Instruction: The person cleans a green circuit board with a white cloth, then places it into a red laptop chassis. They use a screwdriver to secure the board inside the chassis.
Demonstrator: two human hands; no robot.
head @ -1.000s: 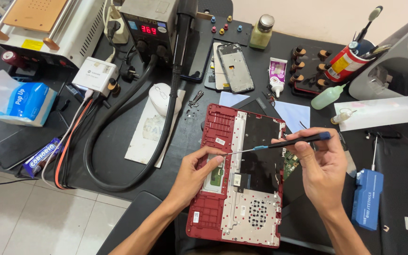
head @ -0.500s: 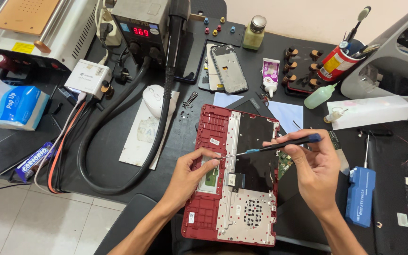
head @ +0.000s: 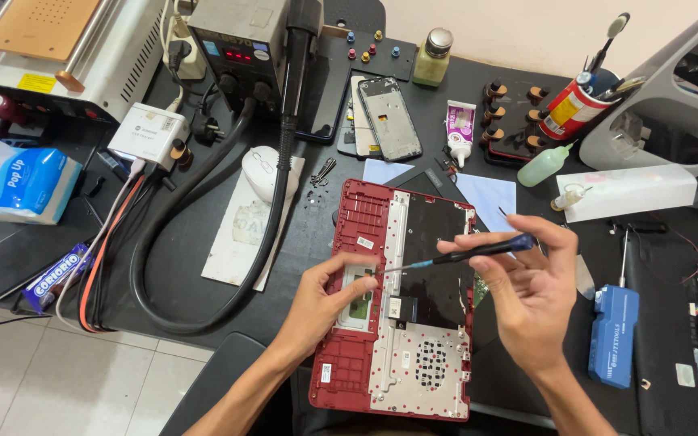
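A red opened laptop shell (head: 361, 218) lies inside-up on the black worktable, with a black panel and a silver perforated plate in it. My left hand (head: 325, 295) rests on its left middle, fingertips pressing a small pale part beside the red frame. My right hand (head: 531, 287) hovers over the shell's right edge and pinches a slim screwdriver with a dark blue handle (head: 478, 250). The screwdriver's tip points left, ending close to my left fingertips.
A hot-air rework station (head: 240, 48) and its thick black hose (head: 203, 242) sit at the back left. Nearby are a white mouse (head: 260, 169), a phone frame (head: 389, 117), bottles, a red can of tools (head: 571, 105), a blue tool (head: 614, 335) and a blue tissue pack (head: 22, 182).
The view has shifted slightly. My right hand has lowered a little with the screwdriver, whose tip stays near my left fingertips on the shell.
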